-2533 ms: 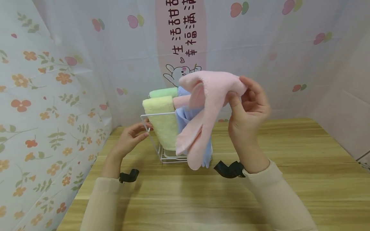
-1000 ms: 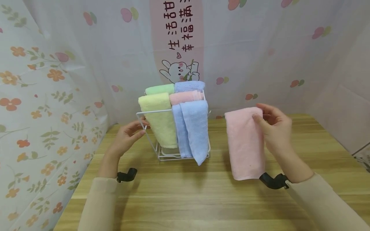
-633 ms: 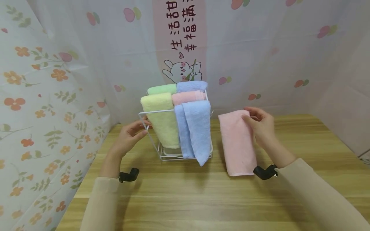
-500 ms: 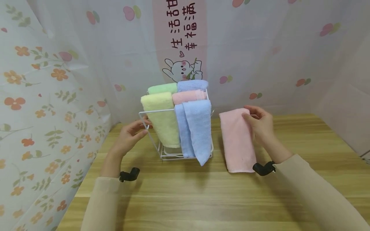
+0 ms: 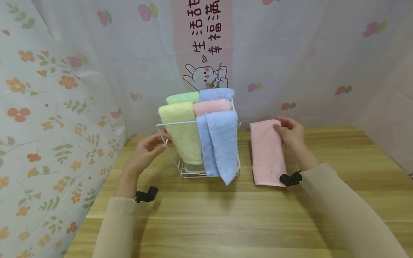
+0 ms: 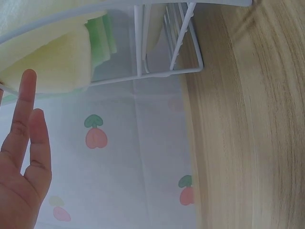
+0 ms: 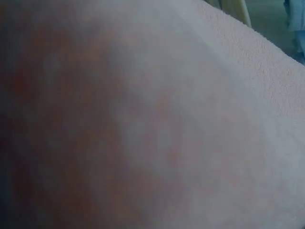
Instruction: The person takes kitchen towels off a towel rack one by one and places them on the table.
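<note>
A white wire rack (image 5: pixel 184 176) stands on the table, hung with folded towels. My left hand (image 5: pixel 145 150) holds the rack's left side, thumb in front of the wire; in the left wrist view, two of its fingers (image 6: pixel 40 143) stretch out near the yellow towel (image 6: pixel 62 62). My right hand (image 5: pixel 291 135) pinches the top right corner of a folded pink towel (image 5: pixel 267 154) to the right of the rack. That towel hangs nearly upright; whether its lower edge touches the table cannot be told. Blurred pink cloth fills much of the right wrist view.
On the rack are a green towel (image 5: pixel 183 97), a blue towel (image 5: pixel 217 94) at the back, another pink towel (image 5: pixel 211 107), and a blue towel (image 5: pixel 222 143) at the front right. A patterned curtain (image 5: pixel 274 43) hangs behind the wooden table (image 5: pixel 226 222).
My right hand has carried the pink towel from in front of the rack to the right and down. Lately it has shifted only slightly. My left hand has kept its place at the rack.
</note>
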Motion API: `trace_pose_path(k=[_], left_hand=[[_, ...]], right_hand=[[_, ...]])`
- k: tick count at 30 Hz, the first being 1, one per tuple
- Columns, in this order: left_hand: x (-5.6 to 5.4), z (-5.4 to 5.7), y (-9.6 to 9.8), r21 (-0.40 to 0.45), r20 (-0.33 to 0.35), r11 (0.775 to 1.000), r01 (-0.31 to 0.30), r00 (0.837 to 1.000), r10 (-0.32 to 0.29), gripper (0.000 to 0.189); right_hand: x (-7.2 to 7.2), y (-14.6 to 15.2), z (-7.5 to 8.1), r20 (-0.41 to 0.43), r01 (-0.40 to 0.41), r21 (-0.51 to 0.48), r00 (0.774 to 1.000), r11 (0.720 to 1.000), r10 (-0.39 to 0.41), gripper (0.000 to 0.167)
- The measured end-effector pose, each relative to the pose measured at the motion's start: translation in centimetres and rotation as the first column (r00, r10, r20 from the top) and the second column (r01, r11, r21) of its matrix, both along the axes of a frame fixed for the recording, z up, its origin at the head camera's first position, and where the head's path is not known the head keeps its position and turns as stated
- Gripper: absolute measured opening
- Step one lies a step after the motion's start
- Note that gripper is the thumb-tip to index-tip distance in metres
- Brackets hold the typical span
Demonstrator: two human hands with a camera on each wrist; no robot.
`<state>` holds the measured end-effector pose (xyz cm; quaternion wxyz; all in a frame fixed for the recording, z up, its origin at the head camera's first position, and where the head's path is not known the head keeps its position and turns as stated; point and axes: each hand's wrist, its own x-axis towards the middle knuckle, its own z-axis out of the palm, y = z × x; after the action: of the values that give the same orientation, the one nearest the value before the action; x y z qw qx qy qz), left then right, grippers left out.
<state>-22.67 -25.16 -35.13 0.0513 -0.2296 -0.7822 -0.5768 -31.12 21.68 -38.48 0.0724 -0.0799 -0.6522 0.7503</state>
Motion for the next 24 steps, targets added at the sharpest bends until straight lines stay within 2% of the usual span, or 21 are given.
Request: trace_pose_path(k=[6,15,18,20,24], left_hand=[[0.0,-0.1,0.1,0.008,-0.003,1.000,-0.004,1.000,0.004,0.022],[-0.1,-0.4,0.2,0.008,-0.017,1.000,0.000,1.000,0.000,0.024],[-0.1,-0.4,0.2,0.013,-0.023,1.000,0.000,1.000,0.000,0.025],[0.0,-0.4,0.2,0.016,-0.024,1.000,0.001,1.000,0.000,0.025],[0.0,-0.3,0.2,0.020,-0.020,1.000,0.004,1.000,-0.003,0.024]], right_hand=[[-0.9,-0.1,-0.9,0.071,-0.028,-0.020,0.997,0.999,0.030,0.024],[-1.6,0.1,-2.1,0.086,-0.045,-0.061,0.995,0.997,0.050,0.030],[-1.7,0.3,-2.4,0.097,-0.109,-0.006,0.989,0.994,0.109,0.045],[-1.9,0.4,-2.6,0.114,-0.170,0.075,0.980,0.983,0.161,0.058],[-2.0,0.7,-2.8,0.164,-0.273,0.236,0.957,0.932,0.239,0.071]])
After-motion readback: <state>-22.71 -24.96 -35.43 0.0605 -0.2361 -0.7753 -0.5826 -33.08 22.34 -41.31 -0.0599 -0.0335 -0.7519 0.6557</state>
